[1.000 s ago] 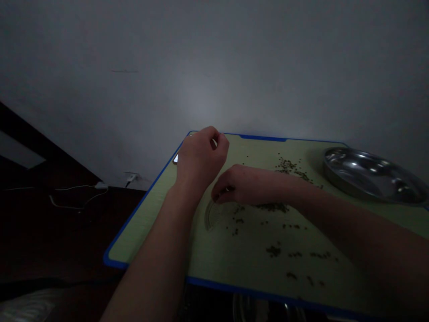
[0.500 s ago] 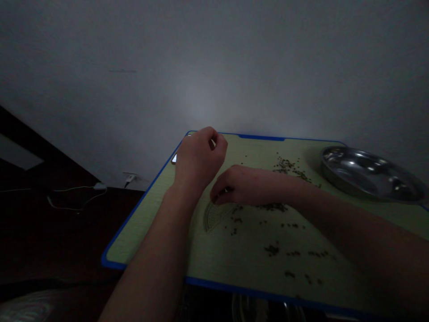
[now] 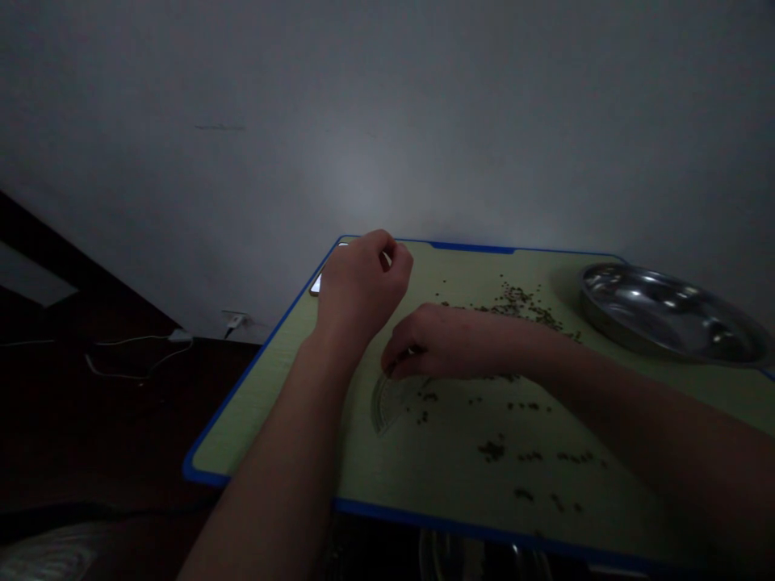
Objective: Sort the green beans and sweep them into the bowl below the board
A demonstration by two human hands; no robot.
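Pinching a protractor, the right hand partly hides it; the left hand curls, grip unclear.

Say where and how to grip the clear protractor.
Pinch the clear protractor by its curved edge, probably best from the left: it looks thin and flat, that edge bulges left, and the right hand covers its far part.

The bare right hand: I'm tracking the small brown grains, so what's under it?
Small brown grains show beyond and nearer than the right hand, and a clear, curved plastic protractor emerges on its near side. What the hand covers can't be seen.
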